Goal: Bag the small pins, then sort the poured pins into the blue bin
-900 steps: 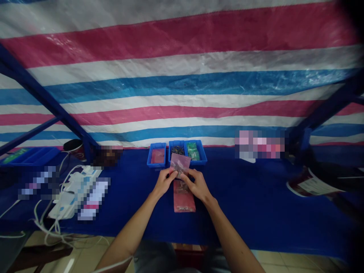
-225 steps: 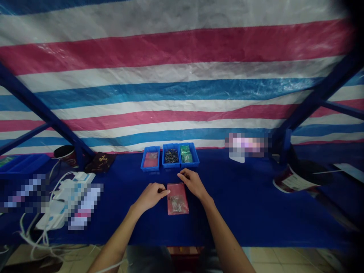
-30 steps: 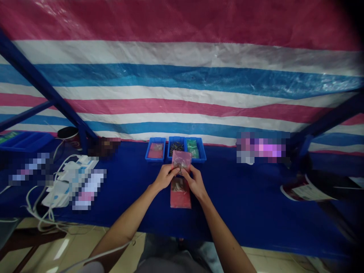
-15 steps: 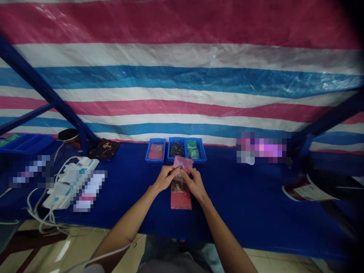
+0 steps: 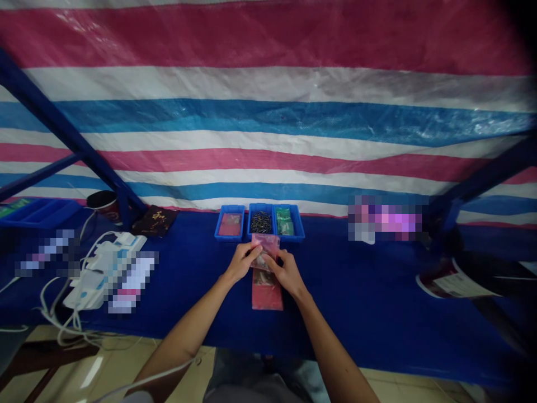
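Note:
Between my hands is a small pink plastic bag (image 5: 265,242), raised a little over the table. My left hand (image 5: 242,262) pinches its left side, thumb on top. On its right side my right hand (image 5: 288,273) grips it, the thumb lying across the front. Something greyish shows inside the bag, too small to name. Below it lies another pink bag (image 5: 267,296) on the blue table, partly covered by the held one. Just beyond my hands stand blue bins: one with pink bags (image 5: 230,224), one with dark screws (image 5: 260,223), one with green packets (image 5: 285,222).
At left, a white power strip (image 5: 94,268) trails loose cables near a dark brown packet (image 5: 154,220) and a blue divided tray (image 5: 39,211). A paper cup (image 5: 448,278) lies at right. Blue frame posts (image 5: 103,168) and a striped sheet (image 5: 268,117) bound the table.
The held pink bag has shifted slightly left and towards me, and its top edge sits lower. My left thumb has moved up along the bag.

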`<control>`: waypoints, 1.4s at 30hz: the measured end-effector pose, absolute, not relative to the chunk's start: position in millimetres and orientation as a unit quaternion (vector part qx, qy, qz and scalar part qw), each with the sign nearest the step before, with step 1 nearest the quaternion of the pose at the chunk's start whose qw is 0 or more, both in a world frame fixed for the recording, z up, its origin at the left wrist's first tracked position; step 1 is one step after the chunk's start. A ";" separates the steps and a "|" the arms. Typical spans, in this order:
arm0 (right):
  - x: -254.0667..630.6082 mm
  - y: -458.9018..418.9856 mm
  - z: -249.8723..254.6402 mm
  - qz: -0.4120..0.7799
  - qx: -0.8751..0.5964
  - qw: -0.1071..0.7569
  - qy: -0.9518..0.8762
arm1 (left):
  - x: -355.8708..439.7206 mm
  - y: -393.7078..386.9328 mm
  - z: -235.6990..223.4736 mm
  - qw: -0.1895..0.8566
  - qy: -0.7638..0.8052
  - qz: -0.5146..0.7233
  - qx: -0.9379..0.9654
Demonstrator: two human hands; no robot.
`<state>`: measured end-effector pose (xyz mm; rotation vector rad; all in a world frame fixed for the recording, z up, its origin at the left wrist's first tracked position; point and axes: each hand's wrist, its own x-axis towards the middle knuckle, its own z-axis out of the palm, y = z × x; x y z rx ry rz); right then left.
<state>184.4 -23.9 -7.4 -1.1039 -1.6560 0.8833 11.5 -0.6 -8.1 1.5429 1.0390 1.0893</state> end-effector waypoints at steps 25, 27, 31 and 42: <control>188.4 -21.6 -6.5 0.396 -0.460 0.519 -0.602 | 13.0 -1.6 0.6 0.446 0.433 0.481 0.619; 188.8 -22.9 -3.9 0.403 -0.456 0.524 -0.596 | 13.9 -1.8 2.4 0.438 0.435 0.491 0.615; 190.9 -24.0 0.8 0.411 -0.447 0.563 -0.561 | 7.6 2.1 18.7 0.393 0.445 0.525 0.610; 188.8 -23.6 4.5 0.399 -0.463 0.570 -0.549 | -84.6 73.2 54.1 0.159 0.620 0.451 0.622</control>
